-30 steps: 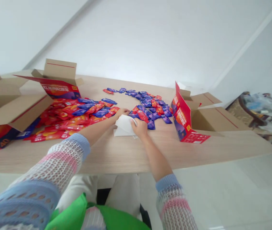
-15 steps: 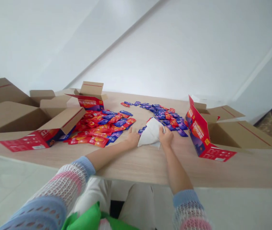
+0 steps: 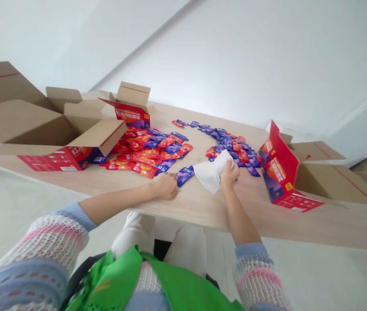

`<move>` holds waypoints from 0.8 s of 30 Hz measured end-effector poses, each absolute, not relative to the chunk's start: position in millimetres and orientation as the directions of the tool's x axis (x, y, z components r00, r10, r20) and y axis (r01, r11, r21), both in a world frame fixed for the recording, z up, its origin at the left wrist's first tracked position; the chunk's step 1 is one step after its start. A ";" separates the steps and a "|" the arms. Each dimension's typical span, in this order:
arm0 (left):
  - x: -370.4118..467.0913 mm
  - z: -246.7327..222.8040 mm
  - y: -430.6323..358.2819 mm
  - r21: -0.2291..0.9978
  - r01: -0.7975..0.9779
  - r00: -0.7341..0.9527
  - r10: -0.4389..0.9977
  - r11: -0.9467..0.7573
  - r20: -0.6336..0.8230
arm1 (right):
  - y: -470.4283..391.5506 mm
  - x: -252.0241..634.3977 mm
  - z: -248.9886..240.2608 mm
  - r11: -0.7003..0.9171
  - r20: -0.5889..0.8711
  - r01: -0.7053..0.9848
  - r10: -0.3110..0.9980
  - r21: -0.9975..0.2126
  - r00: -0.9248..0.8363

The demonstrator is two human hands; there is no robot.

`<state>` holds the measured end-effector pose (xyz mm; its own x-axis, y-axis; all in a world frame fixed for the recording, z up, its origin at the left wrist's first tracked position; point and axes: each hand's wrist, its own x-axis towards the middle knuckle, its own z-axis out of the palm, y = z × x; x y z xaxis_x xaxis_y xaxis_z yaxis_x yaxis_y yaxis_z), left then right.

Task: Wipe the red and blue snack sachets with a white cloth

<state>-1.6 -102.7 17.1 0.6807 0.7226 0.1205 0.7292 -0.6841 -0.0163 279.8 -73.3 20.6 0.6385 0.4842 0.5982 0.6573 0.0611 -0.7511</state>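
Observation:
My left hand [image 3: 166,185] is closed on the near end of a blue-purple sachet [image 3: 185,175], low over the table's front part. In my right hand [image 3: 229,174] a crumpled white cloth [image 3: 210,172] is gripped; its loose part hangs to the left, its edge right beside the sachet. Left of the hands lies a heap of larger red and blue sachets [image 3: 147,155]. Beyond the cloth, smaller-looking purple and red sachets [image 3: 229,144] spread in a curved pile, partly hidden by the cloth and right hand.
A large open carton [image 3: 50,158] stands at the left, flaps spread. Behind the heap is a smaller red box [image 3: 131,115] with its lid up. Another open red box [image 3: 277,179] lies at the right. The wooden table [image 3: 196,211] ends close to my body; a white wall rises behind.
My left hand has come left and nearer with the sachet, which now shows clear of the cloth. The cloth stays in my right hand, bunched differently. The camera view has shifted.

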 end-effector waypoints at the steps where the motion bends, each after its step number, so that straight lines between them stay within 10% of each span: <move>1: 0.5 17.6 -104.8 -0.033 0.757 0.651 0.750 -0.652 0.116 | -75.2 275.3 20.0 0.060 0.620 0.686 0.490 -0.725 0.613; 7: 14.8 16.0 -96.5 0.017 0.874 0.473 0.858 -0.486 0.200 | -86.7 247.3 12.8 0.133 0.687 0.794 0.598 -0.594 0.413; 12: 17.7 19.5 -58.6 0.319 0.868 0.342 0.924 -0.380 0.169 | -94.6 239.4 18.4 0.193 0.694 0.759 0.584 -0.622 0.421; 17: 38.6 19.4 -26.1 0.766 0.621 0.221 0.975 -0.166 0.031 | -100.4 216.6 11.9 0.136 0.605 0.772 0.709 -0.621 0.362; 24: 68.3 -2.0 -20.5 0.925 0.343 0.290 0.918 0.164 -0.271 | -93.1 189.3 -10.0 0.312 0.398 0.879 0.904 -0.362 -0.157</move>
